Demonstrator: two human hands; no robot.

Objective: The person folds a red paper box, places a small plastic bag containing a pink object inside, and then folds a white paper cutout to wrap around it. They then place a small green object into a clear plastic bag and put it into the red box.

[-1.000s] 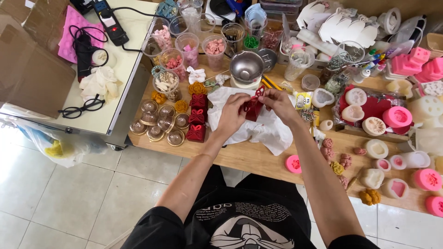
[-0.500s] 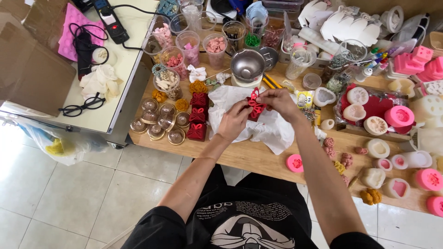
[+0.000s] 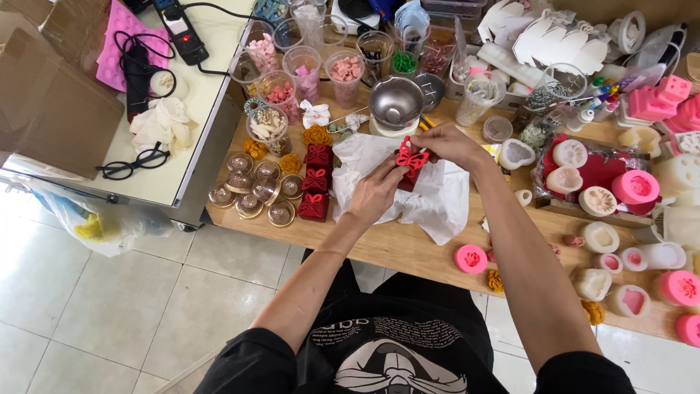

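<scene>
Left hand [image 3: 375, 191]: fingers pinched on small red bow-topped gift box [image 3: 410, 166].
Right hand [image 3: 445, 142]: fingertips gripping its bow.
Beneath: crumpled white tissue paper [image 3: 437, 201].

Wooden table [image 3: 408, 252] with a second table [image 3: 211, 87] butted to its left. Tissue sheet [image 3: 437, 197] lies near the front edge at centre; both hands meet above it, left hand [image 3: 375, 193] under and beside the bow piece [image 3: 410, 162], right hand [image 3: 445, 144] on its far side. Metal bowl [image 3: 396, 103] sits just behind the hands. Three boxes [image 3: 316, 182] in a column left of the sheet; domed cups [image 3: 255, 191] further left. Cups [image 3: 306, 69] line the back. Moulds [image 3: 605, 190] spread to the right. Glasses [image 3: 135, 162] on the left table.
</scene>
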